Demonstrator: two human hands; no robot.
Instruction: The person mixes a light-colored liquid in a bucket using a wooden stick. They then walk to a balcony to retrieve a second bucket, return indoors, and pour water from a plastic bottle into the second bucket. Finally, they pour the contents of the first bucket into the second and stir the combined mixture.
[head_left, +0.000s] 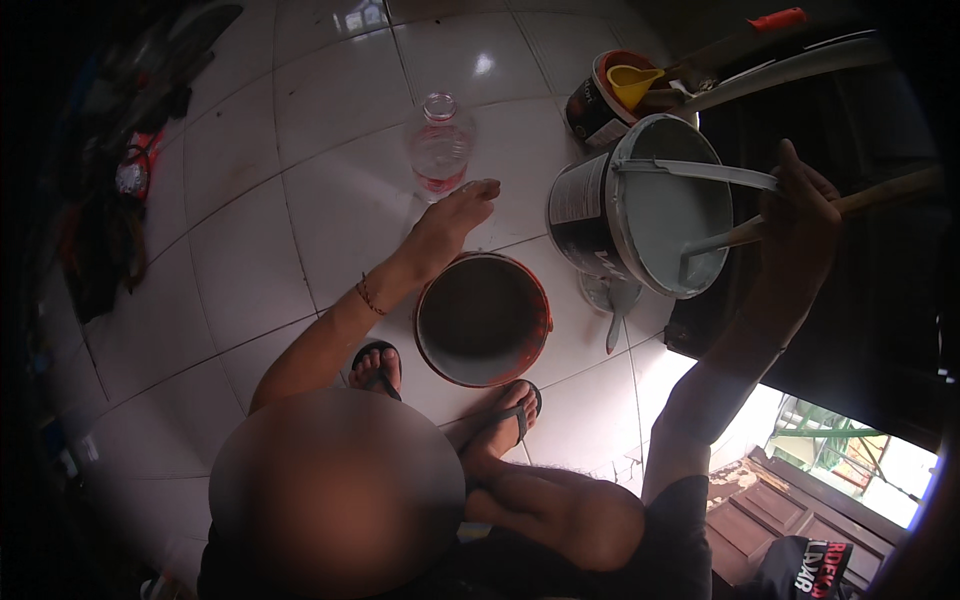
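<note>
Pail (583, 215): dark-walled, right of the floor's centre, beside the bucket, mouth turned toward the person's right; whether its base touches the floor cannot be told. Pale grey paint (672, 222) fills much of the mouth. A wooden-handled tool (740, 236) dips into it.

Right hand (800, 195): closed on the pail's pale handle (715, 172); unclear whether it also grips the wooden shaft passing close by.

Left hand (462, 212): in the air between the bucket and the clear bottle (438, 160), nothing visible in it; cannot tell if the fingertips are apart or together.

Bucket (547, 325): reddish rim, just ahead of the sandalled feet, greyish inside; content and depth unreadable.

Progress, as judged: handling of the pail is under way. Plenty of paint is in it, and no stream runs to the bucket, so no transfer can be logged as done. Bottle holds some liquid, pinkish low down.

Farther out: a second paint container (587, 112) with a yellow scoop (632, 84), beyond the pail; white floor tiles (345, 190) all round
</note>
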